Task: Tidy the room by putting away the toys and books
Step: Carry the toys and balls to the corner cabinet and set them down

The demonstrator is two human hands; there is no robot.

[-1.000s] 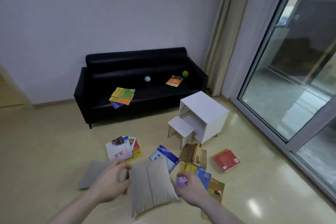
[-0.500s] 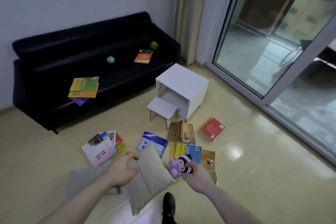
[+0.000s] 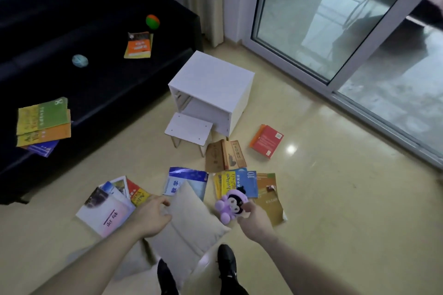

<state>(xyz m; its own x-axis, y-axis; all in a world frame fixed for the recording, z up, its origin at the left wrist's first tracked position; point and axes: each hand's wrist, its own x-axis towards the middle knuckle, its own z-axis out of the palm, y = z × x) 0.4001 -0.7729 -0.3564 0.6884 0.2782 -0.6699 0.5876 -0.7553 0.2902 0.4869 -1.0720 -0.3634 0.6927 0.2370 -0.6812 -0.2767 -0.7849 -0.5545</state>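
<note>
**Plush in the right hand, cushion in the left**

Plush, purple with a dark-haired face, sits pinched between the thumb and fingers of the right hand, lifted above the floor. Just left of that grip is a beige cushion, and the left hand curls over the cushion's left edge with fingers bent around it; whether it is truly clamped or only resting there I cannot tell.

Directly beyond the plush lies a blue and yellow book, overlapped on its right by an orange-brown book. Further out from the right hand are two tan books side by side, and to their right a red book alone on the floor. Beyond the cushion's far corner a blue-white book pokes out, partly under it. Just left of the left hand is a fanned pile of books with a pale pink one on top.

Well beyond both hands stands a white cabinet, open at the front, with a small white stool touching its lower front. Far left, a black sofa carries a stack of green and orange books, an orange book, a pale blue ball and an orange-green ball. Two black shoes show at the bottom edge, nearer than the hands.
</note>
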